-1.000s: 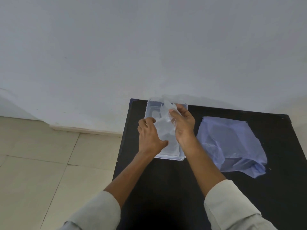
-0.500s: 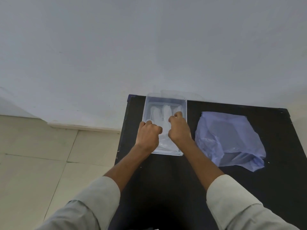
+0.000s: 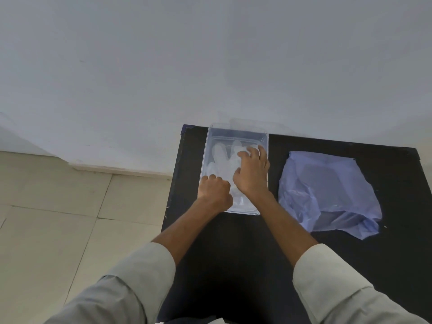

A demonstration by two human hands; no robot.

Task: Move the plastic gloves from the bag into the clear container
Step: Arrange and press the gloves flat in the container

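Translucent white plastic gloves (image 3: 222, 160) lie in the clear rectangular container (image 3: 263, 139). My right hand (image 3: 253, 174) presses them, fingers spread; left hand (image 3: 215, 191) fisted at its near-left. I read no labels.

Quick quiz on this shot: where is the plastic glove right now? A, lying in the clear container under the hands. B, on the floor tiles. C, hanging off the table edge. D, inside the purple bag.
A: the plastic glove lies flat in the clear container, with the right hand spread on it and the left hand at its near end; the purple bag lies apart to the right.
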